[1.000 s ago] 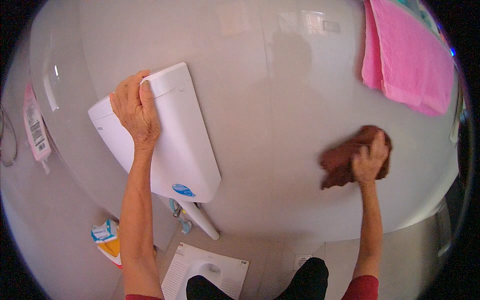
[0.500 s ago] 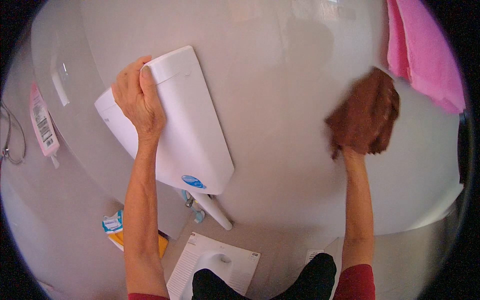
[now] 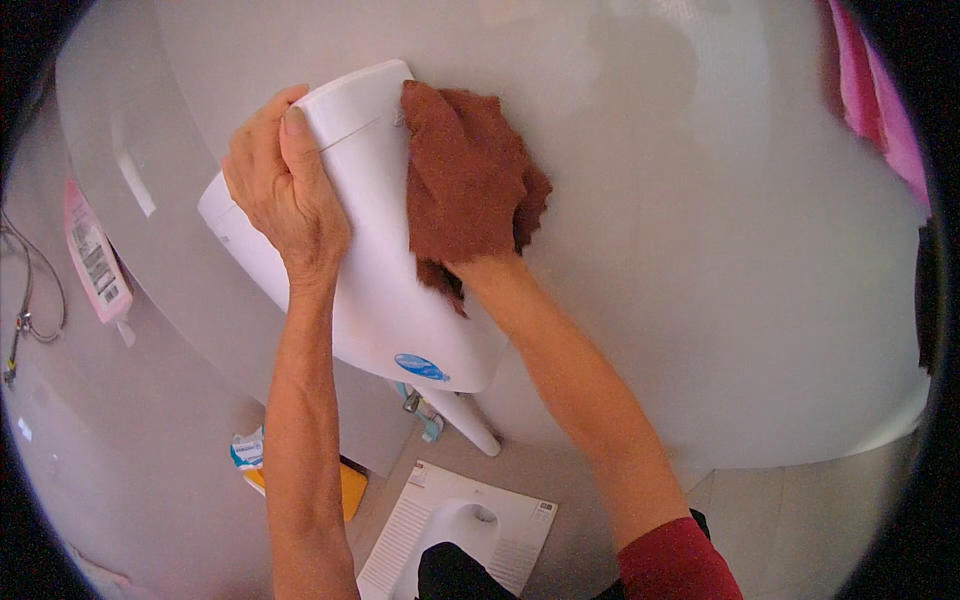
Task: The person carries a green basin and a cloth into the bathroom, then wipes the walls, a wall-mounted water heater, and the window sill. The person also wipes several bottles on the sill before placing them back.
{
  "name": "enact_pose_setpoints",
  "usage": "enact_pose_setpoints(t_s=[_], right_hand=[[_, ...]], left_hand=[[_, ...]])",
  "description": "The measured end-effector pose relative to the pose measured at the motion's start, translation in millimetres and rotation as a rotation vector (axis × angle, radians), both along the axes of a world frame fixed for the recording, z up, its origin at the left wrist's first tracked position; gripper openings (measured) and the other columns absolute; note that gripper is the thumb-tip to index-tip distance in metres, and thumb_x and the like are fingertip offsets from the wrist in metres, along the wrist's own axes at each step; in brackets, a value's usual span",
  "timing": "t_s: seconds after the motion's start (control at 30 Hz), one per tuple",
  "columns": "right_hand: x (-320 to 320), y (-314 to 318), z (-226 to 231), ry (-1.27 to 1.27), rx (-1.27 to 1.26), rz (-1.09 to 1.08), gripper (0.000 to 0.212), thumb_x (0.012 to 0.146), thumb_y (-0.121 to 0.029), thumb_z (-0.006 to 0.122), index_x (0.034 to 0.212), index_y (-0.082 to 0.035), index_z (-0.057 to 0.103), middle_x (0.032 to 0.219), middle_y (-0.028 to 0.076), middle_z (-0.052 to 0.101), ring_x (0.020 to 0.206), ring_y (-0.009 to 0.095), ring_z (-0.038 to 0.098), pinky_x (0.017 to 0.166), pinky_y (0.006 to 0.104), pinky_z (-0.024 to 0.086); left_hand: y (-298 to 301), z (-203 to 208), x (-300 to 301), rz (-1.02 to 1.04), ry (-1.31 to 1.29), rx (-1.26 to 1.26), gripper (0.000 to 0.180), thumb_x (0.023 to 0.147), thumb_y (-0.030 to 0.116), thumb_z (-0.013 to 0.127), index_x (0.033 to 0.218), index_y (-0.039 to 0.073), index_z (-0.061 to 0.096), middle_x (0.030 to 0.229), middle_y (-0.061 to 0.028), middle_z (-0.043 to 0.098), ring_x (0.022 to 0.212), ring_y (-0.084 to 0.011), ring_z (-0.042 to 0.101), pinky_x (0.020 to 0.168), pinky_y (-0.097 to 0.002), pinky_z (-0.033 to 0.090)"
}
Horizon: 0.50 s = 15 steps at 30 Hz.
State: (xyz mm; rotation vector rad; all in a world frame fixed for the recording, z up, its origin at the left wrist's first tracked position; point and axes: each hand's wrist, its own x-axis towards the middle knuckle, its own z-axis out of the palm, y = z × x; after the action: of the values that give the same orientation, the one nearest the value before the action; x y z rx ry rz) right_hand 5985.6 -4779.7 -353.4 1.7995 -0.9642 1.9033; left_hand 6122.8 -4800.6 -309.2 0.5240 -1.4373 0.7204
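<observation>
A white wall-mounted toilet cistern point(image 3: 385, 285) with a blue oval sticker takes up the centre left. My left hand point(image 3: 290, 190) grips its top edge, fingers curled over the lid and thumb on the front. Against the cistern's right side and the wall beside it lies a brown cloth point(image 3: 465, 175), draped over my right hand point(image 3: 488, 268). Only the wrist end of that hand shows; the cloth covers its fingers while it presses there.
A white pipe point(image 3: 462, 420) runs down from the cistern toward a squat toilet pan point(image 3: 510, 535). Pink bottle point(image 3: 98, 255) and hose point(image 3: 35, 285) are at the left. A yellow item point(image 3: 353, 490) and a packet point(image 3: 247, 448) sit low left. A pink towel point(image 3: 880, 100) hangs far right.
My right hand has swept left with the brown cloth, from the open wall onto the cistern's right side. My left hand keeps its hold on the cistern. The view has shifted slightly.
</observation>
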Motion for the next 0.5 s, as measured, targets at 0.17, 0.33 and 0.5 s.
enact_pose_setpoints(t_s=[0.17, 0.33, 0.5], right_hand=[[18.4, -2.4, -91.6, -0.099, 0.181, 0.016, 0.036, 0.079, -0.006, 0.053, 0.114, 0.0, 0.047, 0.115, 0.022, 0.046, 0.107, 0.037, 0.045, 0.096, 0.0472, 0.031], [44.7, -19.9, -203.9, -0.313, 0.304, 0.033, 0.035, 0.08, -0.008, 0.051, 0.115, 0.0, 0.049, 0.115, 0.022, 0.049, 0.108, 0.037, 0.046, 0.096, 0.0467, 0.032], [56.6, 1.4, -229.0, -0.434, 0.34, 0.008, 0.036, 0.081, -0.009, 0.049, 0.116, -0.001, 0.05, 0.114, 0.022, 0.052, 0.11, 0.038, 0.047, 0.097, 0.0462, 0.034]], left_hand=[[-2.2, 2.5, 1.9, 0.026, 0.006, -0.055, 0.034, 0.095, 0.035, 0.039, 0.097, 0.014, 0.064, 0.09, -0.0026, 0.058, 0.088, -0.0179, 0.047, 0.086, -0.0352, 0.032], [-4.8, 2.1, 0.6, -0.019, -0.015, -0.076, 0.034, 0.094, 0.036, 0.04, 0.096, 0.014, 0.065, 0.089, -0.0023, 0.058, 0.088, -0.0172, 0.047, 0.084, -0.0352, 0.032], [-9.3, 4.8, 3.6, -0.008, -0.042, -0.122, 0.034, 0.094, 0.036, 0.039, 0.094, 0.012, 0.064, 0.089, -0.0029, 0.057, 0.088, -0.0176, 0.047, 0.084, -0.0361, 0.031]])
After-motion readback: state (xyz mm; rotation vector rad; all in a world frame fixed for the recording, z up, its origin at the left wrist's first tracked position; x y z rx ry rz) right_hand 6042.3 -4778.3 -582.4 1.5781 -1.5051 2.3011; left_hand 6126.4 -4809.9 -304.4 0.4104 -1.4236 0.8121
